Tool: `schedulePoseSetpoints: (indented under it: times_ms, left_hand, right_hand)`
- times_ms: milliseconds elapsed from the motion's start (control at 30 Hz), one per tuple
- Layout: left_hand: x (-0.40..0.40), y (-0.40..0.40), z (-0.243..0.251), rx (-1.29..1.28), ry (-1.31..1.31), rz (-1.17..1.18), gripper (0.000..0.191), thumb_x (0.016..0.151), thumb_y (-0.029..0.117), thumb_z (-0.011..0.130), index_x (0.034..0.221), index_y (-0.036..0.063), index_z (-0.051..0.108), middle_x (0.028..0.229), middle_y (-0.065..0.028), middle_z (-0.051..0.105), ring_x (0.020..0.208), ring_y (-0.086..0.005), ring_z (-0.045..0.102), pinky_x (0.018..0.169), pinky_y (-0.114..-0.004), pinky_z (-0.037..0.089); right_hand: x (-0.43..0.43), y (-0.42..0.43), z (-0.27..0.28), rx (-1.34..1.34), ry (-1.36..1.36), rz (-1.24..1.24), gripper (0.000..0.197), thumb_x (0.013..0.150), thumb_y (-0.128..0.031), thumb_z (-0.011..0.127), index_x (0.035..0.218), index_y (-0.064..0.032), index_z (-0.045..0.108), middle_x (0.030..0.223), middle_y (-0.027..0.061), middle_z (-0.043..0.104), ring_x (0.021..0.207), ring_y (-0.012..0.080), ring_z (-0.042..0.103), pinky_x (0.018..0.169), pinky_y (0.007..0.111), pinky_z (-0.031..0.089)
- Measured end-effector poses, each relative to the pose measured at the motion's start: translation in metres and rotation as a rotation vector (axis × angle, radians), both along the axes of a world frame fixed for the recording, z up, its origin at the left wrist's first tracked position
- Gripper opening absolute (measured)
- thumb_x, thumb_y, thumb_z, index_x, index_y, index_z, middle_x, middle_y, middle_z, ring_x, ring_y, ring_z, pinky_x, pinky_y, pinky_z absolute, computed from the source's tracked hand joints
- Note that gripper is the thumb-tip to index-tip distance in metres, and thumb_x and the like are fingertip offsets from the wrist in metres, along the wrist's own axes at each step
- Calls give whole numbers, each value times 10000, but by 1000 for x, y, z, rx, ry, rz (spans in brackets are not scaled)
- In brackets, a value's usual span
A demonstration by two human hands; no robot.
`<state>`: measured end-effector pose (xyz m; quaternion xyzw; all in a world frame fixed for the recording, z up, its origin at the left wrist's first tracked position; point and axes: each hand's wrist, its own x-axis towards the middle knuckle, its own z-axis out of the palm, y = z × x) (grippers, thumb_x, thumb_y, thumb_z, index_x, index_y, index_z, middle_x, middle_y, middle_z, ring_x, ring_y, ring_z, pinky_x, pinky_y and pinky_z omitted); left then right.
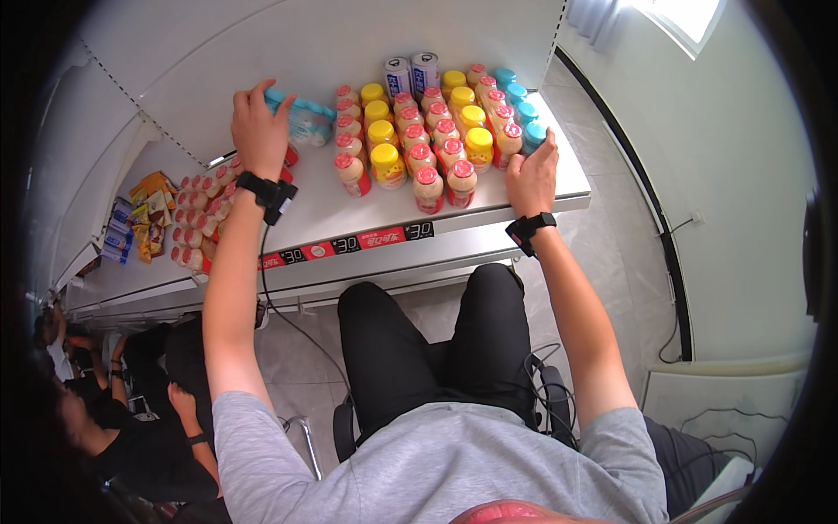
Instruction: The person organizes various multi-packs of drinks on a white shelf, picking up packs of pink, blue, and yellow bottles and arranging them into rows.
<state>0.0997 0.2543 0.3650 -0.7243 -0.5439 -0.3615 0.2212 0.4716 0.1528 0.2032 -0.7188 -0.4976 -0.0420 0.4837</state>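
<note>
My left hand (pixel 260 128) grips a plastic-wrapped pack of small blue-capped bottles (pixel 308 124), tipped on its side at the back left of a white shelf (pixel 314 209). Around the front bottle of a row of blue-capped bottles (pixel 535 135), at the shelf's right end, are the thumb and fingers of my right hand (pixel 533 178); that bottle stands upright and its lower part is hidden. Rows of red-capped drink bottles (pixel 429 190) and yellow-capped bottles (pixel 387 165) stand between my hands. Both wrists wear black straps.
Two drink cans (pixel 411 73) stand against the back panel. Packs of red-capped bottles (pixel 196 219) and snack packets (pixel 152 213) lie further left. A price strip (pixel 347 244) lines the shelf front. A cable (pixel 298 321) hangs from my left wrist. People (pixel 144 419) sit at left.
</note>
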Motion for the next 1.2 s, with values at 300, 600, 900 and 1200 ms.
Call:
schedulePoseSetpoints:
  times_ms: [300,600,900,1200]
  left_hand:
    - [11,-74,-62,61,137,8,273,958,182,706,1199,89,618,1261,-136,578,1180,-354,568,1041,-499,407]
    - [23,-57,-133,-172,-324,-270,196,996,93,624,1188,59,603,1332,-140,539,1287,-333,470,1129,-456,322]
    - [-48,-90,-102,-55,96,62,629,901,332,729,1405,34,499,1505,-219,461,1427,-398,405,1159,-545,299]
    - [-185,-116,-66,-291,293,373,641,787,250,835,1340,53,579,1289,-150,635,1249,-382,558,1030,-543,437]
  right_hand:
    - [-2,0,1,-13,4,19,724,877,-91,585,1507,70,267,1319,326,526,1217,471,533,1062,522,439]
    - [1,1,-4,30,-38,-9,685,899,-110,561,1504,50,283,1271,322,548,1189,474,555,1040,517,454]
    - [1,4,-8,25,-45,-24,688,902,-127,570,1512,25,289,1283,315,554,1189,469,566,1033,521,463]
    - [-6,3,-4,16,-29,-21,688,908,-136,576,1512,24,287,1289,314,555,1212,468,554,1041,519,459]
